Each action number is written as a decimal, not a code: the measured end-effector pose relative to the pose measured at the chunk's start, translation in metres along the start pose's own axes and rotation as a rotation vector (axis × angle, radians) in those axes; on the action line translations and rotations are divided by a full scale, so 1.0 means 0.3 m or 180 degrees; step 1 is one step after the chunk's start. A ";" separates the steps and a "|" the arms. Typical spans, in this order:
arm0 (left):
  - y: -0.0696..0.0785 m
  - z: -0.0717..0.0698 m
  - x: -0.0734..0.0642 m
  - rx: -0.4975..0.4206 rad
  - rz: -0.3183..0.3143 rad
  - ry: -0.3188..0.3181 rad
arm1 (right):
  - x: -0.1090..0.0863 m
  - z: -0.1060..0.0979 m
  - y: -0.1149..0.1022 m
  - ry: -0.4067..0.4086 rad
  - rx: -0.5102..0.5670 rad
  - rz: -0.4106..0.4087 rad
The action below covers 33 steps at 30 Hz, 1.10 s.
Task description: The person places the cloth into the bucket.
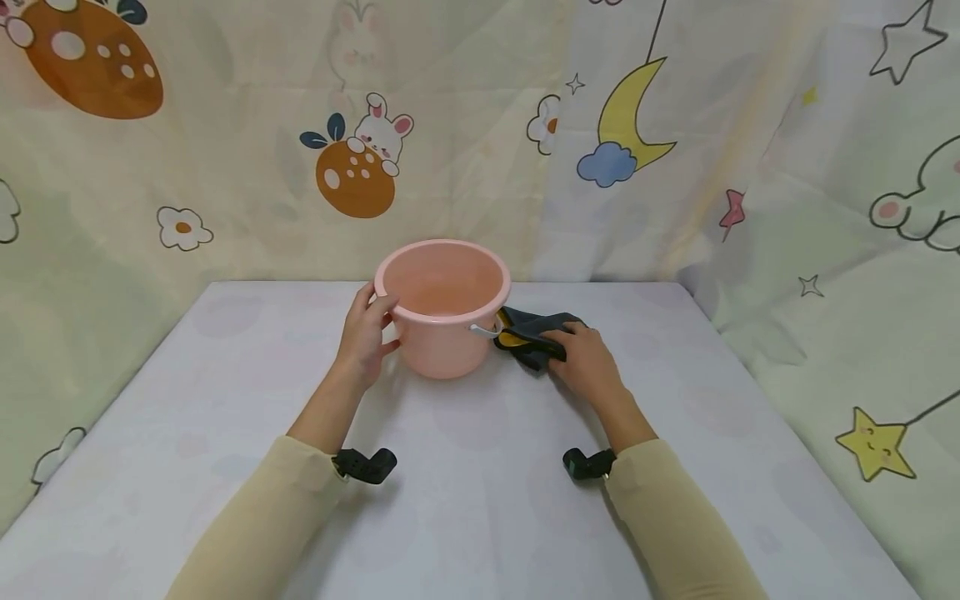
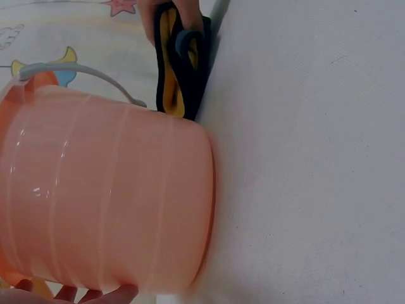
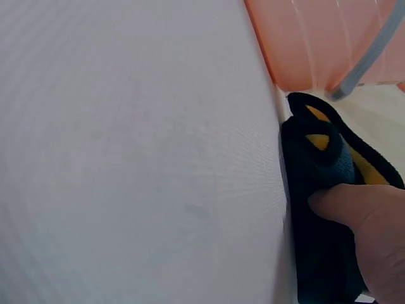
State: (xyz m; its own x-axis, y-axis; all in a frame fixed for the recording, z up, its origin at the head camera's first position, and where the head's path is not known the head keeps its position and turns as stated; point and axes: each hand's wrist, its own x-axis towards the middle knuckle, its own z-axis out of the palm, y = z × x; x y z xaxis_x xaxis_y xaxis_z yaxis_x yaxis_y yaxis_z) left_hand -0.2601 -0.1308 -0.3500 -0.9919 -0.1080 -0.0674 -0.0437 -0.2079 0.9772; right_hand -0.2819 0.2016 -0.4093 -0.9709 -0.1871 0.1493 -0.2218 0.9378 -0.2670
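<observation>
A pink plastic bucket (image 1: 442, 350) stands upright on the table, with its grey handle (image 1: 486, 331) hanging down on the right side. My left hand (image 1: 362, 337) holds the bucket from the left, thumb at the rim and fingers along the outer wall. Right of the bucket lies a folded dark cloth (image 1: 534, 335) with a yellow inner side. My right hand (image 1: 588, 364) grips its right end, and in the right wrist view the thumb (image 3: 345, 204) presses on the dark fabric. In the left wrist view the folded cloth (image 2: 169, 69) shows its yellow layers close to the bucket's base.
The white table (image 1: 480, 483) spreads out in front of the bucket and around both arms. Behind it hangs a cartoon-printed curtain (image 1: 480, 167), close to the table's back edge. A small black device (image 1: 365, 466) is strapped on each wrist.
</observation>
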 end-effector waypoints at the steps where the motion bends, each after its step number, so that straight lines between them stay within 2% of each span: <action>1: -0.001 0.000 0.001 -0.0001 -0.0003 -0.0005 | 0.000 0.000 0.003 0.0055 0.0001 -0.0015; 12: 0.001 -0.007 0.002 -0.0002 0.0010 0.0006 | -0.021 -0.038 0.017 0.0353 0.0537 0.0017; 17: 0.001 -0.006 0.002 -0.0030 0.0010 -0.0012 | -0.032 -0.056 0.027 0.0369 0.0716 0.0204; 23: -0.003 -0.004 0.003 -0.0075 -0.0003 -0.0018 | -0.046 -0.074 0.036 0.0512 0.0887 0.0393; 33: -0.001 -0.006 0.002 -0.0048 0.0002 -0.0024 | -0.064 -0.099 0.026 0.0848 0.1024 0.0311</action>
State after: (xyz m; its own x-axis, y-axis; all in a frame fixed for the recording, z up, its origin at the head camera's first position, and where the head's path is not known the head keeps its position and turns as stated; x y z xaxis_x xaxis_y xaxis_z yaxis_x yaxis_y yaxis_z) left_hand -0.2604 -0.1326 -0.3507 -0.9928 -0.1009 -0.0652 -0.0413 -0.2225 0.9741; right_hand -0.2622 0.2211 -0.3859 -0.9409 0.0197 0.3381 -0.1878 0.8005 -0.5691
